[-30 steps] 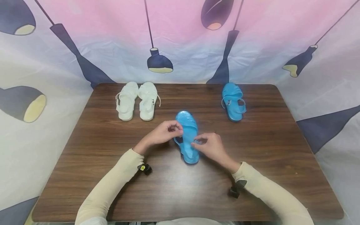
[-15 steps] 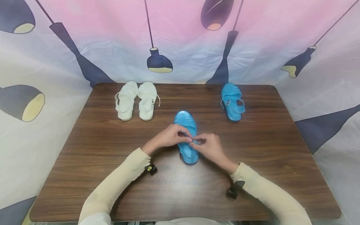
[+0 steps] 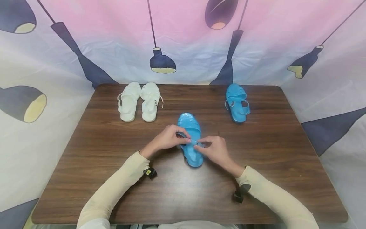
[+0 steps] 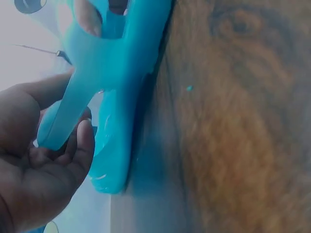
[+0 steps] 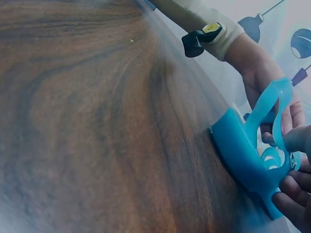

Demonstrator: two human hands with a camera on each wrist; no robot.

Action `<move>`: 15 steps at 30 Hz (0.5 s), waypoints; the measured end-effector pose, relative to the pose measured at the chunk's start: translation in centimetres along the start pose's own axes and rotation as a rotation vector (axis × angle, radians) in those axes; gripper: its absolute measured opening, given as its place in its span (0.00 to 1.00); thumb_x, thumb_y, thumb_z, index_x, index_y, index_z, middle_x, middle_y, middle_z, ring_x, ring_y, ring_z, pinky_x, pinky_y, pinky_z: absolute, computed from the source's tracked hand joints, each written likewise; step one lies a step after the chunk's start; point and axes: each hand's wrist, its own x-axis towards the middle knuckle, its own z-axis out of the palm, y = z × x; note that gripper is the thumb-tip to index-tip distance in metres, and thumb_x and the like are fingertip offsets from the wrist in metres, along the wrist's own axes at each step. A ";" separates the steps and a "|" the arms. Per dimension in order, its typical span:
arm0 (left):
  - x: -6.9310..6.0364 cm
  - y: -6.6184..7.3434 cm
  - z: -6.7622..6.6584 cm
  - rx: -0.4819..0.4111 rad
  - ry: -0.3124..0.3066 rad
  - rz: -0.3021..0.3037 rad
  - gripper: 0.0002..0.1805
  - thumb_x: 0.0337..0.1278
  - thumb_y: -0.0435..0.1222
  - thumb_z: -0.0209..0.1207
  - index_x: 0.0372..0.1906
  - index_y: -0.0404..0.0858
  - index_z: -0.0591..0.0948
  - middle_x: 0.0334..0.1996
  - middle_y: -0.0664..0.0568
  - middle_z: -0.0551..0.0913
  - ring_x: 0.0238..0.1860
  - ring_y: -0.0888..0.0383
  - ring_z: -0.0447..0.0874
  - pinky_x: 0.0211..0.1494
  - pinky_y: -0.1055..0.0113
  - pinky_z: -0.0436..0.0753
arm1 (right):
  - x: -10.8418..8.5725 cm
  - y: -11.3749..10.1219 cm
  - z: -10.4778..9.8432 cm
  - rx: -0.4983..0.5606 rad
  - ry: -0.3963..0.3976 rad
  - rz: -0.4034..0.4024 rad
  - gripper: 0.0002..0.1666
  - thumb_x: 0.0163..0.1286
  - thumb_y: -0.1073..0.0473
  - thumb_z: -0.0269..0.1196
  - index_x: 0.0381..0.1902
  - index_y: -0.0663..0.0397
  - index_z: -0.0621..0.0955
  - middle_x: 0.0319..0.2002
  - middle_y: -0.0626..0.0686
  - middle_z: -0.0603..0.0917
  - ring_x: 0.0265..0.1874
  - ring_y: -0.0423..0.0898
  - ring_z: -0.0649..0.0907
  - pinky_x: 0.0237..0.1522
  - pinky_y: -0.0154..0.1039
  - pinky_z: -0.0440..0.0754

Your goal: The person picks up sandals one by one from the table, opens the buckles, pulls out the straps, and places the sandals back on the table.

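Note:
A blue sandal (image 3: 194, 157) lies on the table in front of the person, toe pointing away. Over its footbed stretches a thin blue strap (image 3: 195, 142) between the two hands. On the left, the left hand (image 3: 171, 137) pinches the strap with thumb and fingertips. From the right side, the right hand (image 3: 215, 149) pinches the strap near a small metal buckle (image 5: 292, 160). In the left wrist view, the left hand's (image 4: 43, 174) fingers sit around the sandal's side strapping. The fingertips partly hide the strap's end, so whether it passes through the buckle cannot be told.
A second blue sandal (image 3: 238, 103) stands at the back right of the wooden table (image 3: 271, 178). Two white sandals (image 3: 129, 103) stand side by side at the back left. A printed cloth (image 3: 194, 41) hangs behind the table.
The left hand moved right to meet the right hand over the sandal, then drew slightly back left, with the strap now stretched between them. The right hand has barely moved.

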 end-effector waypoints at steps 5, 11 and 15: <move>0.7 0.5 -0.3 0.145 -0.046 0.123 0.05 0.64 0.43 0.68 0.40 0.48 0.89 0.38 0.61 0.88 0.38 0.66 0.83 0.42 0.68 0.84 | 0.1 -0.2 -0.1 -0.016 -0.010 0.004 0.16 0.59 0.49 0.78 0.41 0.51 0.91 0.36 0.47 0.91 0.31 0.37 0.85 0.35 0.38 0.86; 1.7 1.0 0.0 0.282 -0.134 0.234 0.10 0.68 0.45 0.65 0.47 0.47 0.91 0.43 0.61 0.90 0.49 0.64 0.85 0.53 0.66 0.83 | 0.1 -0.3 0.0 -0.022 0.018 -0.019 0.17 0.59 0.49 0.78 0.41 0.52 0.91 0.36 0.49 0.91 0.28 0.36 0.84 0.32 0.36 0.84; 1.7 0.9 0.1 0.293 -0.109 0.235 0.09 0.68 0.42 0.65 0.46 0.45 0.91 0.43 0.59 0.90 0.48 0.62 0.86 0.52 0.66 0.84 | 0.1 -0.1 0.0 -0.010 0.044 -0.004 0.17 0.58 0.48 0.78 0.40 0.53 0.92 0.33 0.49 0.91 0.27 0.35 0.84 0.31 0.35 0.84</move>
